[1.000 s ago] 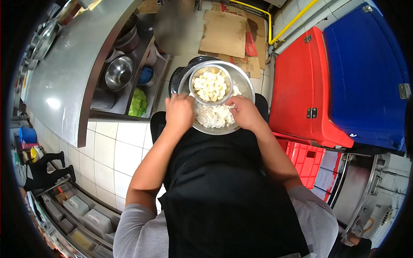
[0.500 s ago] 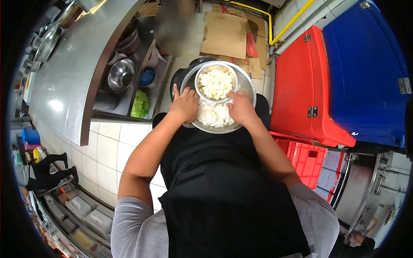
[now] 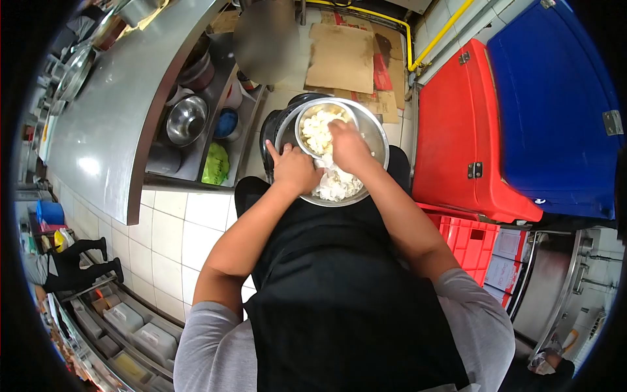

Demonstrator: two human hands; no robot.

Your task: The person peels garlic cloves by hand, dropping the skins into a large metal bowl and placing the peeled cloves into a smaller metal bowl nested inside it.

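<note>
A wide metal bowl (image 3: 381, 140) rests at my lap, holding a smaller metal bowl (image 3: 356, 112) at its far side. Pale cloves that look like peeled garlic (image 3: 316, 132) fill the small bowl. White flaky pieces, perhaps garlic with skins (image 3: 339, 186), lie in the near part of the wide bowl. My right hand (image 3: 353, 149) reaches over the small bowl's right side, fingers curled down at the cloves; its fingertips are hidden. At the wide bowl's left side is my left hand (image 3: 296, 170), fingers apart, index finger stretched outward, thumb beside the white pieces.
A steel counter (image 3: 98, 130) runs along the left, with a metal bowl (image 3: 187, 120) and a green bag (image 3: 215, 163) on shelves below. Red (image 3: 450, 124) and blue (image 3: 548, 111) chests stand right, above a red crate (image 3: 465, 245). Another person's legs (image 3: 85, 261) show far left.
My right hand has moved up and left from the small bowl's near rim to over the cloves. My left hand has shifted slightly right and down, its thumb now nearer the white pieces.
</note>
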